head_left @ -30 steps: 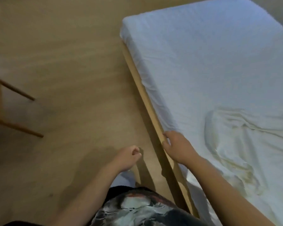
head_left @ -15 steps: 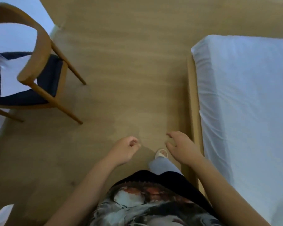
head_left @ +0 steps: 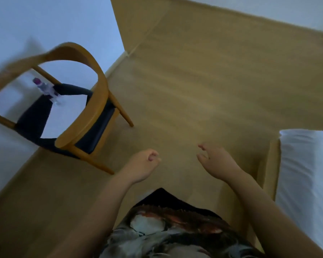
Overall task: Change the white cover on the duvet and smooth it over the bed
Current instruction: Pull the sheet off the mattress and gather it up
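1. Facing a wooden chair (head_left: pixel 93 116) on the left, with the bed (head_left: pixel 306 183) at the right edge of view, well apart from it.
2. Carrying nothing: left hand (head_left: pixel 144 164) curled into a fist around air, right hand (head_left: pixel 216 162) relaxed, fingers slightly bent, equally empty.
3. No duvet in view; only a flat white item (head_left: pixel 63 116) on the chair seat, possibly the fresh cover, too blurred to tell.
4. Probably fetching that item, so uncurl the left fist early and reach with both palms low.
5. Mind the bottle (head_left: pixel 45 88) near the white item's far edge; set it aside first, or draw the fabric away from it gently.
6. Lift by two opposite edges, not one corner, keeping the folds together on the way to the bed.
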`<state>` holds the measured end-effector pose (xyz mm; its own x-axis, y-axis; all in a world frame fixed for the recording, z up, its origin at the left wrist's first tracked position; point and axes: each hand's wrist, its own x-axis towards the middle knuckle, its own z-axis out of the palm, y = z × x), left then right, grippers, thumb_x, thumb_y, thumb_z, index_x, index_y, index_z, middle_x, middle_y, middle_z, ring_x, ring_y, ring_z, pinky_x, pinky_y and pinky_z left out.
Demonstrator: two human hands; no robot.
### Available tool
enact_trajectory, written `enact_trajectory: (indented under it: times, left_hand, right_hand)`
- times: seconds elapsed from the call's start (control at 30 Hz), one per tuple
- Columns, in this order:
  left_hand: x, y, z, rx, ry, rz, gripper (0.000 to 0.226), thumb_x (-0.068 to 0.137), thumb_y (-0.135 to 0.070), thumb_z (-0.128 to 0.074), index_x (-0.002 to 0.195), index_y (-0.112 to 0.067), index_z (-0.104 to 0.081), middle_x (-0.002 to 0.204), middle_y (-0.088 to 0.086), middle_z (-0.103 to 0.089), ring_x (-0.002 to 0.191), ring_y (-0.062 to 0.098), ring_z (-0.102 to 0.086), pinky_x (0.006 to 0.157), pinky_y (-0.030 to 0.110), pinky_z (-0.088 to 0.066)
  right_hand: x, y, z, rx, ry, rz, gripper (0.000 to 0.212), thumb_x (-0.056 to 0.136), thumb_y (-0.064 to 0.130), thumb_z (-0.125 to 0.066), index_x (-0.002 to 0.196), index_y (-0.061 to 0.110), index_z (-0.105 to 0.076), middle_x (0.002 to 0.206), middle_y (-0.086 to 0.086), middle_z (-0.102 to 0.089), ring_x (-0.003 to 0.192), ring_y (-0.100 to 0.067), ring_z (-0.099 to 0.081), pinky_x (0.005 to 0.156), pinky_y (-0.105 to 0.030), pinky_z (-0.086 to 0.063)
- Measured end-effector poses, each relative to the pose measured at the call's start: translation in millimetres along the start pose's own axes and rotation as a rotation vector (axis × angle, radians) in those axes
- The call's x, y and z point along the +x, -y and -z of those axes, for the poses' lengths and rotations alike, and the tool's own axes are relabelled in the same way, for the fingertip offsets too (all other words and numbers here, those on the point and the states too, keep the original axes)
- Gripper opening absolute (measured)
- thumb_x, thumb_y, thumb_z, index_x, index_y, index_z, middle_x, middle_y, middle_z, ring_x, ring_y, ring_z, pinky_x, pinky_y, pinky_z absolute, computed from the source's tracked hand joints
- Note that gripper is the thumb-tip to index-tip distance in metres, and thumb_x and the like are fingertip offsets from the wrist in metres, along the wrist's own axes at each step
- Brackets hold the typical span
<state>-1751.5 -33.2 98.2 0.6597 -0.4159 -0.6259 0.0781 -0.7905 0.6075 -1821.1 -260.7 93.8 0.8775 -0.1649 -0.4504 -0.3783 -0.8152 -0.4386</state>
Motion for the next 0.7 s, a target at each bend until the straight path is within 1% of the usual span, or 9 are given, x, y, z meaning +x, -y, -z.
enact_trajectory:
  times: [0.1, 0.13, 0.27, 0.37, 0.47, 0.53, 0.6, 0.67, 0.7]
  left_hand:
    - [48, -8, 41, -0.078, -0.059, 0.012, 0.035, 0.098, -0.036, -0.046, 0.128, -0.019, -0.051, 0.112, -0.004, -0.052, 0.096, 0.008, -0.048, 0.073, 0.019, -0.037]
    - [65, -11, 55, -0.11, -0.09, 0.015, 0.034, 0.097, -0.034, -0.048, 0.127, -0.017, -0.052, 0.115, -0.002, -0.054, 0.097, 0.008, -0.049, 0.074, 0.019, -0.038]
    - [153, -27, 127, -0.199, -0.189, 0.028, 0.032, 0.096, -0.03, -0.052, 0.124, -0.016, -0.055, 0.122, 0.003, -0.056, 0.11, 0.014, -0.052, 0.087, 0.026, -0.04]
    - [227, -53, 195, -0.196, -0.183, 0.013, 0.034, 0.097, -0.03, -0.05, 0.127, -0.014, -0.053, 0.122, 0.003, -0.055, 0.111, 0.017, -0.052, 0.09, 0.028, -0.041]
    - [297, -91, 258, -0.121, -0.2, -0.031, 0.03, 0.096, -0.026, -0.051, 0.121, -0.01, -0.056, 0.113, 0.009, -0.06, 0.093, 0.015, -0.052, 0.079, 0.023, -0.04]
    - [340, -118, 291, -0.063, -0.182, -0.053, 0.027, 0.095, -0.024, -0.053, 0.117, -0.009, -0.059, 0.106, 0.01, -0.061, 0.085, 0.012, -0.05, 0.069, 0.02, -0.035]
    - [380, -143, 319, -0.03, -0.166, -0.062, 0.026, 0.094, -0.024, -0.054, 0.116, -0.01, -0.059, 0.098, 0.002, -0.057, 0.087, 0.01, -0.048, 0.063, 0.016, -0.03]
    - [425, -165, 343, -0.036, -0.162, -0.055, 0.024, 0.094, -0.023, -0.054, 0.113, -0.009, -0.059, 0.093, -0.002, -0.054, 0.086, 0.01, -0.048, 0.06, 0.016, -0.031]
    - [448, -175, 355, -0.047, -0.17, -0.053, 0.024, 0.094, -0.022, -0.055, 0.112, -0.006, -0.06, 0.092, -0.001, -0.055, 0.085, 0.011, -0.049, 0.061, 0.017, -0.032]
  right_hand:
    - [73, 14, 35, 0.012, -0.021, 0.039, 0.042, 0.097, 0.029, -0.046, 0.136, 0.014, -0.046, 0.137, -0.006, -0.05, 0.123, -0.023, -0.047, 0.1, -0.028, -0.035]
    - [98, 19, 45, 0.013, -0.022, 0.049, 0.041, 0.096, 0.027, -0.047, 0.135, 0.012, -0.047, 0.135, -0.007, -0.051, 0.122, -0.023, -0.048, 0.099, -0.027, -0.035]
    - [208, 44, 83, 0.01, -0.003, 0.071, 0.04, 0.096, 0.027, -0.048, 0.133, 0.011, -0.049, 0.13, -0.008, -0.054, 0.116, -0.022, -0.051, 0.096, -0.028, -0.038]
    - [287, 70, 118, 0.049, -0.018, 0.068, 0.041, 0.096, 0.026, -0.049, 0.134, 0.012, -0.048, 0.129, -0.008, -0.054, 0.116, -0.022, -0.051, 0.096, -0.03, -0.039]
    - [356, 90, 158, 0.068, -0.028, 0.071, 0.044, 0.095, 0.027, -0.049, 0.137, 0.012, -0.044, 0.13, -0.006, -0.054, 0.118, -0.02, -0.051, 0.096, -0.031, -0.039]
    - [398, 95, 186, 0.09, -0.044, 0.043, 0.043, 0.095, 0.027, -0.049, 0.136, 0.012, -0.045, 0.129, -0.007, -0.054, 0.117, -0.021, -0.051, 0.096, -0.033, -0.04]
    - [437, 95, 212, 0.12, -0.067, 0.022, 0.042, 0.095, 0.027, -0.05, 0.134, 0.012, -0.048, 0.127, -0.007, -0.055, 0.115, -0.021, -0.052, 0.095, -0.034, -0.041]
    - [481, 89, 238, 0.13, -0.085, 0.013, 0.04, 0.094, 0.026, -0.052, 0.132, 0.011, -0.05, 0.125, -0.006, -0.057, 0.113, -0.02, -0.052, 0.092, -0.031, -0.04]
    - [504, 87, 252, 0.132, -0.084, 0.004, 0.04, 0.094, 0.026, -0.052, 0.131, 0.011, -0.051, 0.125, -0.006, -0.057, 0.113, -0.019, -0.052, 0.091, -0.029, -0.039]
